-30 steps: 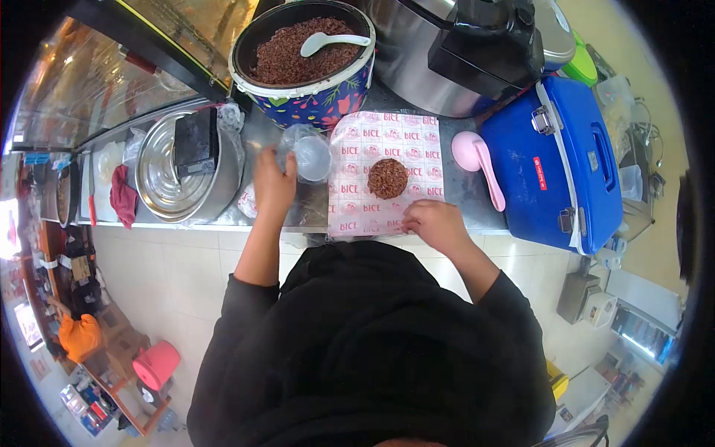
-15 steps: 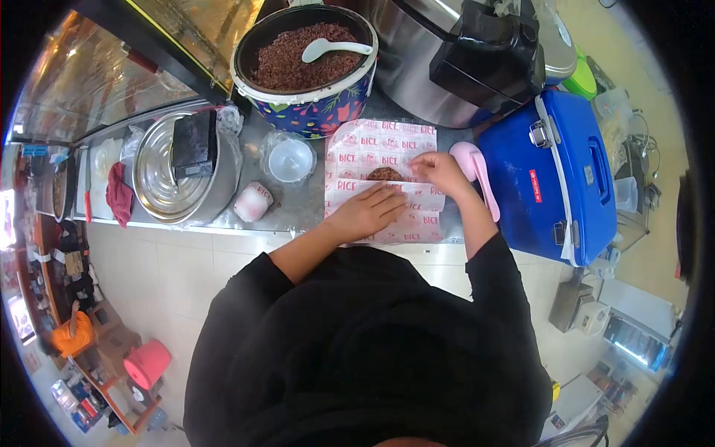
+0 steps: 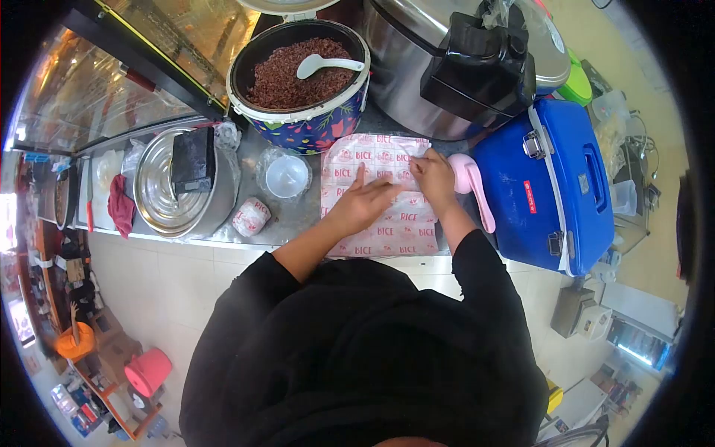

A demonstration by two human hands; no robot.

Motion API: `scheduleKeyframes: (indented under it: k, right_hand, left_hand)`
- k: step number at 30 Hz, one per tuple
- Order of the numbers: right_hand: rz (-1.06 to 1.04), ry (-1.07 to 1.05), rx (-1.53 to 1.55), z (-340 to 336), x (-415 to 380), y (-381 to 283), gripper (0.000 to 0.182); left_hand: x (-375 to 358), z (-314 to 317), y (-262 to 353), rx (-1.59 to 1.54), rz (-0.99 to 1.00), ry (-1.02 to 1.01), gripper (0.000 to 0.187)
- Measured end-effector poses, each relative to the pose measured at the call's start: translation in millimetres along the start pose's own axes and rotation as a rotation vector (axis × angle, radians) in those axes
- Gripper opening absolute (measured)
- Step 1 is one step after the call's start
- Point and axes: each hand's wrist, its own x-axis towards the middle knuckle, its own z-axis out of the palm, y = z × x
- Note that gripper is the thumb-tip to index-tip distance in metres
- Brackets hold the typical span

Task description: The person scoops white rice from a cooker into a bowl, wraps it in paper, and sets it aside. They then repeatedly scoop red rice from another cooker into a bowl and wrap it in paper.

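Printed wrapping paper (image 3: 381, 231) lies on the metal counter in front of me, with "RICE" in red letters. My left hand (image 3: 363, 203) rests over the paper's left middle, fingers spread and thumb raised. At the upper right of the paper, my right hand (image 3: 433, 176) has its fingers drawn together at the paper; whether they hold its edge is too small to tell. The brown rice patty is hidden under the paper and my hands. Left of the paper are a plastic-lined white bowl (image 3: 287, 176) and a wrapped bundle (image 3: 252, 217).
Behind the paper, a flowered pot (image 3: 305, 127) holds brown rice (image 3: 287, 78) and a white spoon (image 3: 328, 65). A steel cooker (image 3: 402, 74), a blue cooler box (image 3: 521, 194) and a pink scoop (image 3: 477, 182) stand right. A steel pot (image 3: 160, 186) with a black device (image 3: 194, 160) is left.
The paper now covers the patty that showed between my hands. My left hand's thumb has lifted and its fingers have shifted up the paper. My right hand's fingers have drawn in.
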Motion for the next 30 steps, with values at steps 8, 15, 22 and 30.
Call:
scheduleKeyframes:
  k: [8,15,22,30]
  right_hand:
    - [-0.121,0.162,0.380,-12,22,-3,0.019]
    - [-0.014,-0.048,0.585,-72,12,-42,0.018]
    - [-0.464,-0.144,0.274,-90,-46,-44,0.025]
    - [-0.432,-0.167,0.157,-70,-81,-25,0.031]
  left_hand:
    - [5,1,-15,-0.047,-0.486,0.022,0.109]
    - [16,-19,-3,0.188,-0.350,0.131,0.113]
    - [10,-22,10,0.470,-0.131,0.254,0.069]
    - [-53,-29,5,0.405,0.014,0.194,0.028]
